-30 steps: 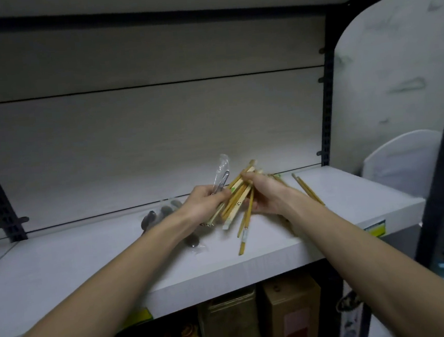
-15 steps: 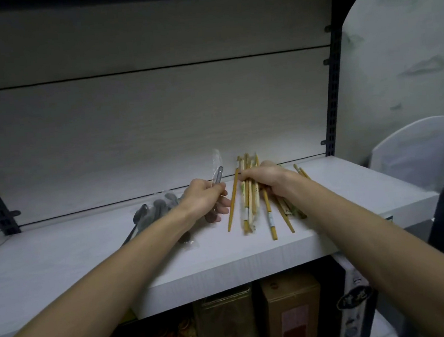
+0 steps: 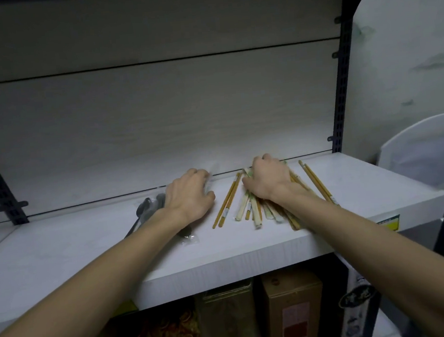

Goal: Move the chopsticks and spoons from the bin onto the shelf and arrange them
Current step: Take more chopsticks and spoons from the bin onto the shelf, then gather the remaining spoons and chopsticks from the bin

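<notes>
Wooden chopsticks (image 3: 254,211), some in paper sleeves, lie in a loose row on the white shelf (image 3: 223,254). My right hand (image 3: 267,181) rests palm down on the far end of this pile. One pair of chopsticks (image 3: 226,204) lies apart to the left, and another pair (image 3: 317,184) to the right. My left hand (image 3: 188,195) is palm down on the shelf, fingers curled over a spoon in clear wrap (image 3: 210,176) that is mostly hidden. Dark spoons (image 3: 146,210) lie beside and under my left wrist.
The shelf's back panel stands just behind both hands, with a dark slotted upright (image 3: 340,90) at the right. A white rounded object (image 3: 423,150) sits past the shelf's right end. Boxes (image 3: 292,310) and packets fill the shelf below.
Both hands have come down onto the shelf. The chopsticks my right hand held now lie spread in a row, and my left hand has lowered the wrapped spoon beside the dark spoons.
</notes>
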Motion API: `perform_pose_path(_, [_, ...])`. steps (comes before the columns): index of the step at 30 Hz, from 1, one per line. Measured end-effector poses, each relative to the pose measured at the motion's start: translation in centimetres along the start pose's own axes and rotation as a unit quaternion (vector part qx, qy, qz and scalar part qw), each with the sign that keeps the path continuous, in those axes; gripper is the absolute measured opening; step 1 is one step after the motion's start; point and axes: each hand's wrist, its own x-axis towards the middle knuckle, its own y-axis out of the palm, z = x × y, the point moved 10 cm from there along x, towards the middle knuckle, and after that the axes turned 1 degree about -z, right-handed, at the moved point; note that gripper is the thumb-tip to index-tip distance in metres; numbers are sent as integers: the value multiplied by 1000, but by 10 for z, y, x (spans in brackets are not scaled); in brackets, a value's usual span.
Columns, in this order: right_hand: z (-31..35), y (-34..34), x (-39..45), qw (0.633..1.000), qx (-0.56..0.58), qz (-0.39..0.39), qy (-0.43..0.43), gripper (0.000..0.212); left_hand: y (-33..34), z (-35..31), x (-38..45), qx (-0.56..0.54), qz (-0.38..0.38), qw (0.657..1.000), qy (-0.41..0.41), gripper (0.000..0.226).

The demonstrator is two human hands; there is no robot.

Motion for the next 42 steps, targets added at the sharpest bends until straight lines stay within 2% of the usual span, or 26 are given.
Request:
perform_pose_path(3, [28,3,-4,998,10,-6,-58,52,-1,-2,-5,52,3,998,32,39])
perform_pose_path(7, [59,37,-13,989,18,121,-83,52,29,24,-15,93,122,988,-14,59])
perform_pose_path(10, [62,44,-18,987,-5,139,-85,48,38,41,-25,65,164,984,-36,64])
perform_pose_path(16, [42,37,-17,985,12,126,-114,26,30,51,-34,39,147,988,-21,55])
perform_pose_path(21, [29,30,-20,981,45,144,-124,13,-4,50,-35,51,41,998,21,45])
perform_pose_path(23, [31,21,-25,982,35,130,-135,13,-22,54,-41,38,-9,999,9,49])
perform_pose_path(25, [42,8,-34,983,23,95,-157,35,-38,57,-52,29,-44,999,-8,59])
perform_pose_path(27, [59,-8,-49,984,36,51,-169,48,-53,57,-72,44,-68,997,-4,66])
perform_pose_path(31, [86,-35,-90,982,92,-51,-156,57,-82,66,-129,50,-103,993,-5,54])
perform_pose_path(33, [109,-39,-128,977,119,-88,-151,65,-97,79,-173,50,-120,991,-10,53])
perform_pose_path(35, [135,-36,-170,971,138,-115,-157,66,-108,94,-220,52,-138,989,-12,55])
perform_pose_path(39, [179,-19,-256,966,151,-140,-153,63,-105,123,-319,69,-122,990,-17,61])
perform_pose_path(42, [208,13,-318,972,145,-119,-140,66,-87,147,-392,86,-78,993,-18,62])
